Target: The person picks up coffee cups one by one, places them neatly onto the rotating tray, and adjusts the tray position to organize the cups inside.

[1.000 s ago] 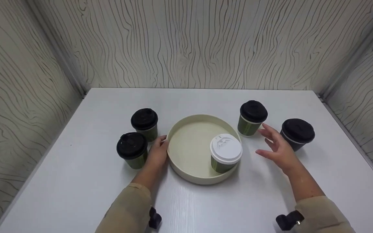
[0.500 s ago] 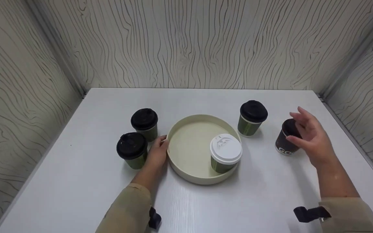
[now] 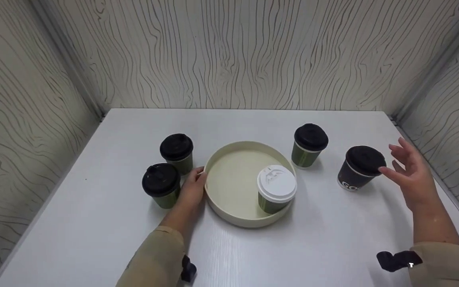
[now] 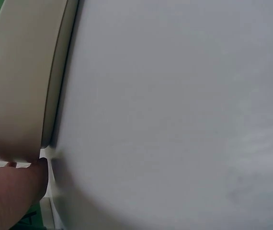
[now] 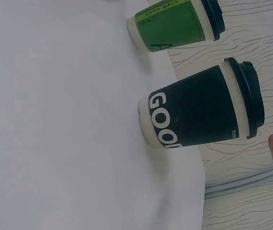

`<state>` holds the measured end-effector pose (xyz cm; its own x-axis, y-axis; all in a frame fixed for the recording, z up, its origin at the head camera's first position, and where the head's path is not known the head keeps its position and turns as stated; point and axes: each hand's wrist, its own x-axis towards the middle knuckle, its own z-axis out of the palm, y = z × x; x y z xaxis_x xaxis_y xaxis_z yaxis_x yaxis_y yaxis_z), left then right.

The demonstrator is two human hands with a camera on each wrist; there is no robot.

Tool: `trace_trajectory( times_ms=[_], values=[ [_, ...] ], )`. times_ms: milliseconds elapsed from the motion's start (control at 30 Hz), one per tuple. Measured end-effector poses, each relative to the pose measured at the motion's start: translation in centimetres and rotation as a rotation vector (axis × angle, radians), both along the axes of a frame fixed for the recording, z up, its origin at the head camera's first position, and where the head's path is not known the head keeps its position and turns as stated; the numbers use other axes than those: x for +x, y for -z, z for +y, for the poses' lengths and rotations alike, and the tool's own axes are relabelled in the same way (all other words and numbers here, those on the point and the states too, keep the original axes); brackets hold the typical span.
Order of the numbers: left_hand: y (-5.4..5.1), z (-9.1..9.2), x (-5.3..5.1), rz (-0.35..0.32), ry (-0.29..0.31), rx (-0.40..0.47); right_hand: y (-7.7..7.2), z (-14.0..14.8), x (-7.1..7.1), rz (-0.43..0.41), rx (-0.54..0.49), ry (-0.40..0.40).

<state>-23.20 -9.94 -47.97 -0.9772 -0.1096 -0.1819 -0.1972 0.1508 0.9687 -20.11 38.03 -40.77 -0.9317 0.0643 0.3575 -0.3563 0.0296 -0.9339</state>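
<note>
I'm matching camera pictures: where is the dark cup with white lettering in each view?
Head: the dark cup stands at right, just left of the right hand.
Left wrist: not in it.
Right wrist: right of centre, its lid toward the right.
Shared landmark: the white table shows in all three.

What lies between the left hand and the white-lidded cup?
In the head view, only the round tray: its left rim, then bare floor up to the white-lidded cup.
</note>
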Motion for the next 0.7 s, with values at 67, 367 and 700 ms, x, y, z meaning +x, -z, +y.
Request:
trace_trajectory(
  times_ms=[67, 367, 700],
  values=[
    [0.0, 0.0, 0.0, 0.003, 0.0, -0.002, 0.6, 0.4, 0.0, -0.04, 0.028, 0.008],
    [-0.1, -0.2, 0.3, 0.013, 0.013, 0.022, 3.6, 1.3, 0.0, -0.244, 0.174, 0.046],
    [0.1, -0.5, 0.2, 0.028, 0.019, -0.002, 5.3, 0.5, -0.7, -0.323, 0.275, 0.088]
  ],
)
